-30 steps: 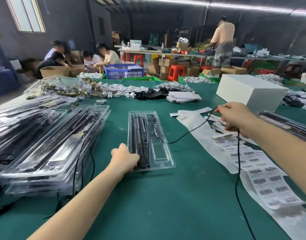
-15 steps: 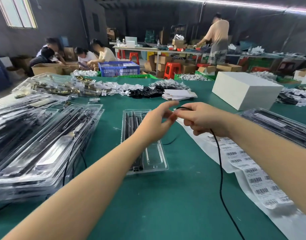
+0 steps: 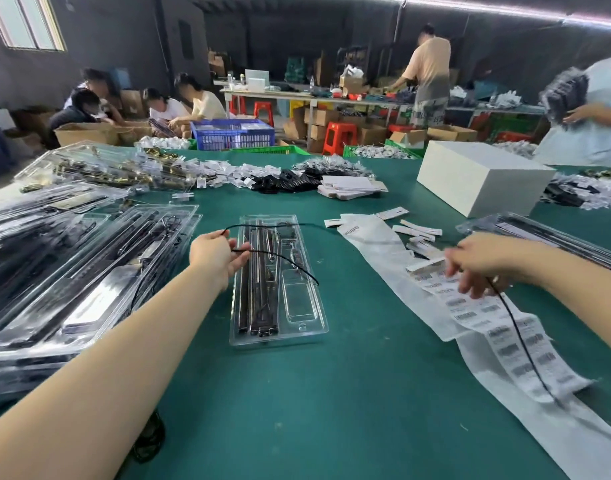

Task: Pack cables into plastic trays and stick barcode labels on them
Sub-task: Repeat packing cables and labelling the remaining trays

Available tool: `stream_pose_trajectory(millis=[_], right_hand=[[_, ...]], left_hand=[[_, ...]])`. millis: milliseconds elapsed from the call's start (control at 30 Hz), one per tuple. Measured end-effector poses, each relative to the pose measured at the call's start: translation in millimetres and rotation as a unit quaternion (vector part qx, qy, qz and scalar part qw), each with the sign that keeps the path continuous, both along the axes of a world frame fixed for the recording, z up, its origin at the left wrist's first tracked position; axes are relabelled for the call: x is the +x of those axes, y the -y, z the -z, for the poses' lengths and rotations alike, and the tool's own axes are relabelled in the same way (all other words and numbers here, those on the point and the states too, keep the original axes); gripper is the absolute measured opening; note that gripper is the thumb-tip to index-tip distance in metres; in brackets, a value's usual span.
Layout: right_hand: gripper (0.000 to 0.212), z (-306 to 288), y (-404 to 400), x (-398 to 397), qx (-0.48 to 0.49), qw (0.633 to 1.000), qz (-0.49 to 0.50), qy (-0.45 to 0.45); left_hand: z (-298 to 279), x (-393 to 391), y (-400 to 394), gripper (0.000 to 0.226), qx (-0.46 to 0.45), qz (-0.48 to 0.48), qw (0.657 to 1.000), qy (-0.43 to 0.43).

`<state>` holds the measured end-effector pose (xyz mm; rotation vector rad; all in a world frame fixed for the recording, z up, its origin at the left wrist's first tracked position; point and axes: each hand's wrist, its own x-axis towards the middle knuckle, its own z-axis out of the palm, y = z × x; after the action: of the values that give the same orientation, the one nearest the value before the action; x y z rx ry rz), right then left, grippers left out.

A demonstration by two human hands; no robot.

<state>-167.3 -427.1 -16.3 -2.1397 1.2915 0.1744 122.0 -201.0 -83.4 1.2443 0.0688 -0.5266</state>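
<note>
Cable: thin, black, now drawn across the clear plastic tray mid-surface. Left hand pinches one end. Right hand, formerly beside it, now apart over the barcode labels; grip blurred, undeterminable. Seating pending.

We stand in a packing workshop: a long green table heaped with clear trays, label strips, cartons, crates, workers sorting behind.

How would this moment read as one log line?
left hand: pinches black cable | cable: across clear tray | right hand: over barcode labels
</note>
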Motion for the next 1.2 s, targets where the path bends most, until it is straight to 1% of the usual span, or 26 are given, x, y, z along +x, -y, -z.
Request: stream_pose_trajectory(millis=[33,67,100,200,267,300,367,400,500,567,633,733,800,867,933,1000,1100,1167,1200], right_hand=[[0.035,-1,5,2,0.024,0.994,0.048,0.093],[0.034,-4,8,6,0.043,0.982,0.087,0.163],[0.032,-8,9,11,0.055,0.969,0.117,0.209],[0.026,-25,4,28,0.102,0.935,0.159,0.301],[0.022,-33,-5,38,0.128,0.911,0.159,0.359],[0.018,-36,-12,42,0.134,0.906,0.145,0.374],[0.014,-35,-26,50,0.129,0.913,0.095,0.377],[0.015,-33,-33,54,0.119,0.92,0.063,0.368],[0.024,-17,-61,69,0.077,0.946,-0.038,0.311],[0.026,-1,-81,79,0.042,0.96,-0.081,0.265],[0.027,16,-95,89,0.011,0.967,-0.108,0.23],[0.026,35,-107,101,0.002,0.972,-0.143,0.184],[0.028,41,-112,105,0.013,0.973,-0.144,0.181],[0.03,44,-114,106,0.008,0.972,-0.145,0.185],[0.028,45,-114,104,0.017,0.97,-0.151,0.187],[0.027,46,-113,100,0.042,0.967,-0.155,0.196],[0.03,47,-110,94,0.063,0.961,-0.172,0.209],[0.036,49,-108,88,0.055,0.955,-0.189,0.221],[0.035,50,-107,84,0.04,0.953,-0.198,0.226]], left_hand=[[4,0,-1,0.02,0.006,0.009,1.0,-0.001],[6,-2,0,0.022,0.011,0.019,1.0,0.003],[6,-5,0,0.022,0.014,0.03,0.999,0.009],[1,-13,3,0.021,0.022,0.061,0.997,0.031],[-3,-18,2,0.02,0.027,0.084,0.995,0.044],[-5,-21,2,0.018,0.029,0.095,0.994,0.051],[-10,-29,1,0.015,0.025,0.131,0.988,0.073],[-12,-35,1,0.013,0.02,0.161,0.983,0.09],[-18,-55,2,0.019,0.041,0.269,0.945,0.182],[-18,-67,4,0.021,0.065,0.311,0.92,0.231],[-17,-76,6,0.018,0.078,0.325,0.909,0.25],[-15,-82,3,0.02,0.073,0.329,0.907,0.252],[-13,-83,0,0.028,0.058,0.331,0.909,0.246],[-13,-83,-2,0.03,0.051,0.331,0.908,0.25],[-14,-82,-5,0.034,0.033,0.33,0.912,0.24],[-14,-79,-9,0.037,-0.02,0.34,0.917,0.207],[-12,-76,-16,0.041,-0.128,0.346,0.924,0.1],[-13,-71,-20,0.04,-0.187,0.307,0.932,0.037],[-14,-69,-21,0.04,-0.215,0.267,0.939,0.016]])
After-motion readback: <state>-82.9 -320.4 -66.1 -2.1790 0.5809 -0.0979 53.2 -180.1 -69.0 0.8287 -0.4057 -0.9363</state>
